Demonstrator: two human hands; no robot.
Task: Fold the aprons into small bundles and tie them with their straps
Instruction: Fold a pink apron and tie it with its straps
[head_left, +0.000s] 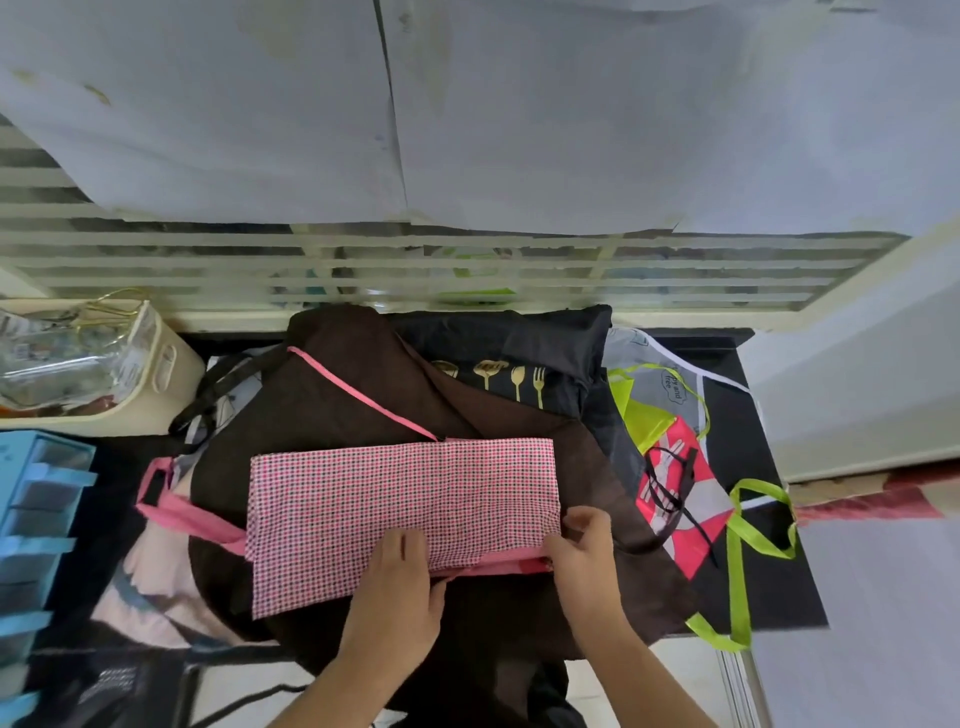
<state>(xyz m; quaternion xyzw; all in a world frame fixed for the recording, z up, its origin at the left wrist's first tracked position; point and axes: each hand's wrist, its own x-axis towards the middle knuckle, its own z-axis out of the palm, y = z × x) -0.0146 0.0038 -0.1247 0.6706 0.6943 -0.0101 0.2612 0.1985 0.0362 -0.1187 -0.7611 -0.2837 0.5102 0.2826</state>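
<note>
Head view: the brown apron (363, 395) with pink trim lies spread on the black table (769, 587), its pink checked pocket panel (395, 499) folded up over the middle. The left hand (400, 587) rests flat on the near edge of that panel, fingers straight and pressing down. The right hand (582, 545) pinches the panel's right corner, just right of the left hand, where the pink band (498, 564) shows beneath. Judgement: this is an early fold, with no bundle formed and no strap tied. Risks: the cloth is thin and slack, so if the pressing hand lifts early the fold left of the pinch may spring open or skew. The pink strap (176, 514) (far left of both hands) and a thin black strap (670, 488) just right of the pinch could be trapped inside the next fold. The green-strapped apron (660, 421) beyond it may be dragged along.
</note>
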